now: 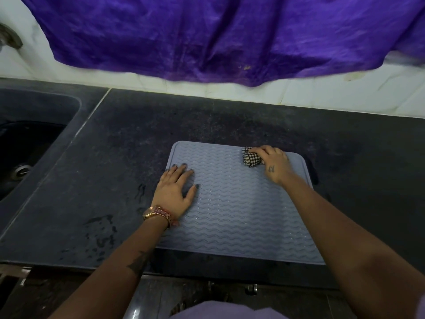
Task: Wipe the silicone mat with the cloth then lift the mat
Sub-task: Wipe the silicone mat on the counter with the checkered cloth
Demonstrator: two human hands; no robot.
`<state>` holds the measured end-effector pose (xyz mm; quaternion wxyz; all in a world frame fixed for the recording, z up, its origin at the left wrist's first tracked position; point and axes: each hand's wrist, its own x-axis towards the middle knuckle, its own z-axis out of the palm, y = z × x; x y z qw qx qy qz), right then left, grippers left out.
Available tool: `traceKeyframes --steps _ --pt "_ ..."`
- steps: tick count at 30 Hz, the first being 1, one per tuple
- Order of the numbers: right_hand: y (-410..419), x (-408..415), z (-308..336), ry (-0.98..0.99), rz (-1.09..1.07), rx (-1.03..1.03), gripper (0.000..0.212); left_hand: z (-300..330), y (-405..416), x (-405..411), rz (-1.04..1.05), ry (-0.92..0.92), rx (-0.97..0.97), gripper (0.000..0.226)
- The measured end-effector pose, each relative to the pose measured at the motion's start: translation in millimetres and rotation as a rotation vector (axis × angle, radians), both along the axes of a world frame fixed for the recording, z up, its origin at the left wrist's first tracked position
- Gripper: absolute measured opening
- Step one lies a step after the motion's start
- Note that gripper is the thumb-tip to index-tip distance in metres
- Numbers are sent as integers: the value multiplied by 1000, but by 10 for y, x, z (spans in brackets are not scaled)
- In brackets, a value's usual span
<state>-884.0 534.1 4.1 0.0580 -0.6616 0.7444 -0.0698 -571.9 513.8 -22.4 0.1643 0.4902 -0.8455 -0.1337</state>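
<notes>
Lying flat on the dark tabletop, right of the sink, the grey silicone mat carries both hands. On its left edge the left hand presses with straight fingers; near its far right corner the right hand grips the bunched checkered cloth.

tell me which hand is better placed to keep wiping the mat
The right hand: it already grips the checked cloth on the far right part of the silicone mat. The left hand lies flat on the mat's left side, steadying it.
</notes>
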Motion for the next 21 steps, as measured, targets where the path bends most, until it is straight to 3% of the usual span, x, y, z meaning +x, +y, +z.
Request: traceKeyframes --steps 3,7,12,17,21 --pt "-38 -193 93 -75 28 -60 51 1 6 -2 -4 2 -1 71" --pt "193 -309 -84 64 -107 -91 57 0 4 -6 0 8 -8 71" --pt "81 -485 97 -163 19 -65 49 17 2 -7 -11 4 1 72" --pt "412 -491 -133 -5 -94 -140 47 17 7 -6 -9 14 -5 71" --pt "300 -565 40 -215 -18 -117 44 16 7 -2 -13 4 -3 71"
